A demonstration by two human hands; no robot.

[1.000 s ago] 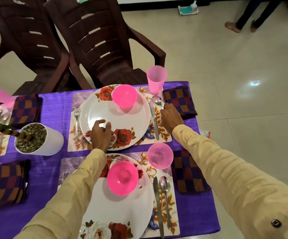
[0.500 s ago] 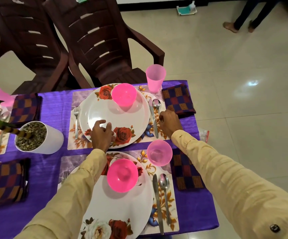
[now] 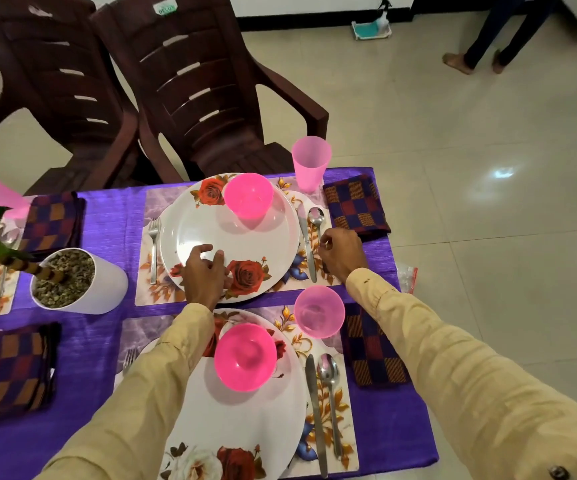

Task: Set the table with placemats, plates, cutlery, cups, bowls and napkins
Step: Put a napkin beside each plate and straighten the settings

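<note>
open — cloth strip [image 3: 114, 220] beside fork [image 3: 154, 251] | blocked — pot [image 3: 107, 289], cup [image 3: 319, 311]

Hands [image 3: 205, 273] [image 3: 342, 252] on far plate [image 3: 211, 220], spoon [image 3: 316, 216]
</note>
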